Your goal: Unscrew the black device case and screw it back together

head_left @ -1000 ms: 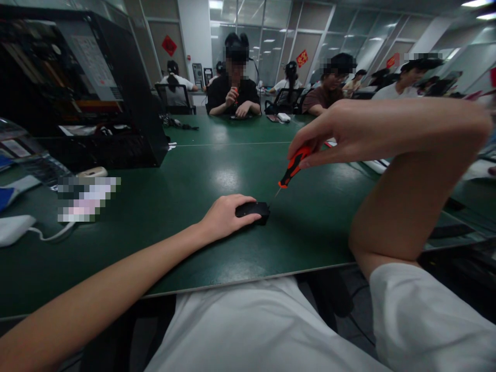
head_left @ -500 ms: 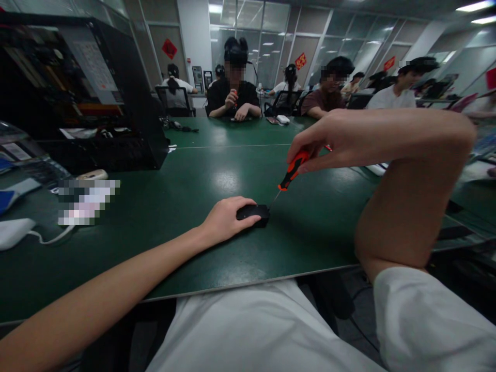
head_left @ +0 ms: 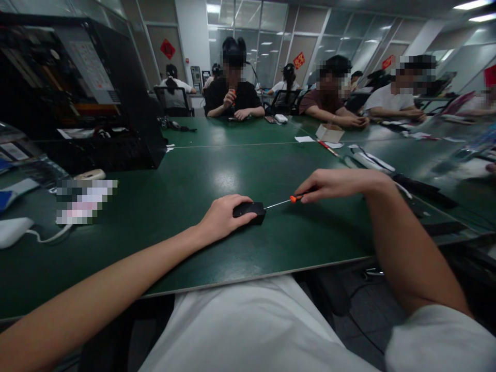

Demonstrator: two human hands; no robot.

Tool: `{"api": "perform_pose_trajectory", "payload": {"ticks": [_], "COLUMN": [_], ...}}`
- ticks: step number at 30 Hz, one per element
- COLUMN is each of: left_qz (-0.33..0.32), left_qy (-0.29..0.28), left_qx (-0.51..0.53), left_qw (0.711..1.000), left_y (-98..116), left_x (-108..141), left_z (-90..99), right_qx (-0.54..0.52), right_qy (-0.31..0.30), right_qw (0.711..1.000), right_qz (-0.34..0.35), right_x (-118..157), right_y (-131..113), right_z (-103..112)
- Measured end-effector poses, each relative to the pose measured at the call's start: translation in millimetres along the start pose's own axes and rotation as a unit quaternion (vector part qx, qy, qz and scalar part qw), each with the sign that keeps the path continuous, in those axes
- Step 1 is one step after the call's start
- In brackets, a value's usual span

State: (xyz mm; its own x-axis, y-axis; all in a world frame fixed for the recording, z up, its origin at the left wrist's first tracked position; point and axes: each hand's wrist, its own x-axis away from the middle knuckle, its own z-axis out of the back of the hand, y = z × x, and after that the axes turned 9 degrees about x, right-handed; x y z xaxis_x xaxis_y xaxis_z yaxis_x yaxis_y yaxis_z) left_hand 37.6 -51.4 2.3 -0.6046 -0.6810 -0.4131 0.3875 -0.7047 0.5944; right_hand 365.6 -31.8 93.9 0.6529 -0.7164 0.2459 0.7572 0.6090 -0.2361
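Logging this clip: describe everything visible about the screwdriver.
The screwdriver has a black-and-orange handle, mostly hidden in the right hand, and a thin, straight, bright shaft that looks like metal. It slants slightly down leftward above the green table, its tip at the right-hand end of the black block gripped by the left hand. Whether the tip is seated in anything is too small to tell.

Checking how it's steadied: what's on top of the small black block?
The left hand is clasped over the small black block; part of its dark top shows, but the end under the palm is covered.
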Motion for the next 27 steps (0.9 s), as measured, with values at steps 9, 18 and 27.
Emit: {"api": "perform_pose_trajectory", "payload": {"ticks": [9, 18, 27], "left_qz": [-0.017, -0.033, -0.026], "left_qy": [0.0, -0.003, -0.007], "left_qx": [-0.022, -0.032, -0.038], "left_qw": [1.0, 0.999, 0.999], "left_y": [-2, -6, -1], "left_x": [0, 0, 0], "left_z": [-2.2, -1.9, -0.2], "right_qx": [0.027, 0.037, -0.087], "right_qy": [0.022, 0.016, -0.054], "right_qw": [0.999, 0.999, 0.994], "right_qz": [-0.009, -0.004, 0.023], "right_x": [-11, -7, -53], "right_y": [-5, -24, 31], "right_z": [15, 25, -19]}}
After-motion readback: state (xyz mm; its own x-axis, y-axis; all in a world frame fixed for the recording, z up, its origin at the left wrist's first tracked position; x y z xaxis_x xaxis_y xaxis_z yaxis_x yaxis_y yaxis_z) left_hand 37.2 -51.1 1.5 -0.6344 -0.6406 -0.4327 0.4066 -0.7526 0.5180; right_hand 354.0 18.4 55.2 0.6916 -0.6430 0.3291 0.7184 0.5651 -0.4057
